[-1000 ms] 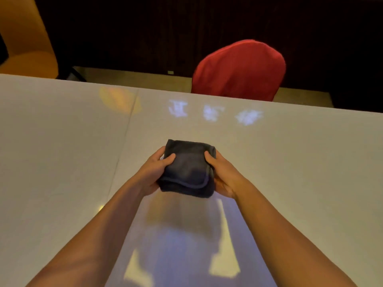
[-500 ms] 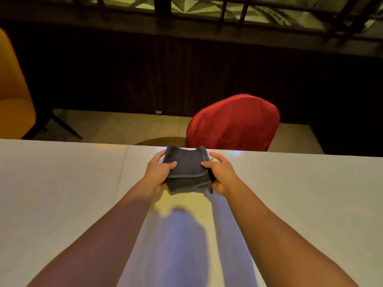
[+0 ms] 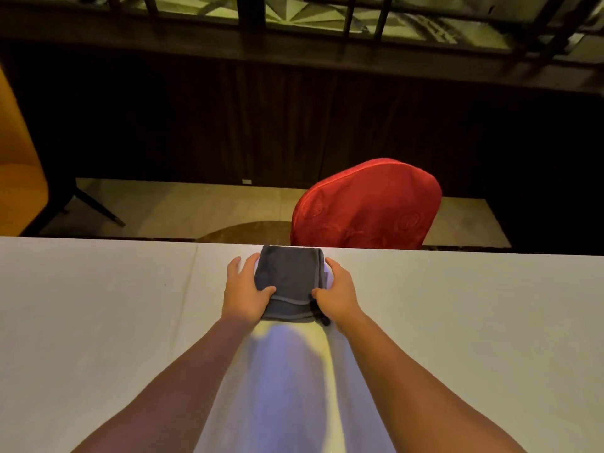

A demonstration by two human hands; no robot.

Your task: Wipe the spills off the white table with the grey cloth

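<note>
The folded grey cloth (image 3: 289, 281) lies flat on the white table (image 3: 98, 305), its far side at the table's far edge. My left hand (image 3: 243, 291) grips its left side, thumb on top. My right hand (image 3: 338, 294) grips its right side the same way. Both arms stretch forward over the table. No spills show on the table surface around the cloth. A bright sheen lies on the tabletop between my forearms.
A red-covered chair (image 3: 366, 206) stands just behind the far edge, to the right of the cloth. An orange chair (image 3: 19, 178) with dark legs is at far left. A seam (image 3: 188, 276) runs down the table left of my hands. Dark panelling lies beyond.
Both hands have pushed the cloth away from me across the table to its far edge. The three pale patches seen ahead of the cloth a second ago are no longer visible.
</note>
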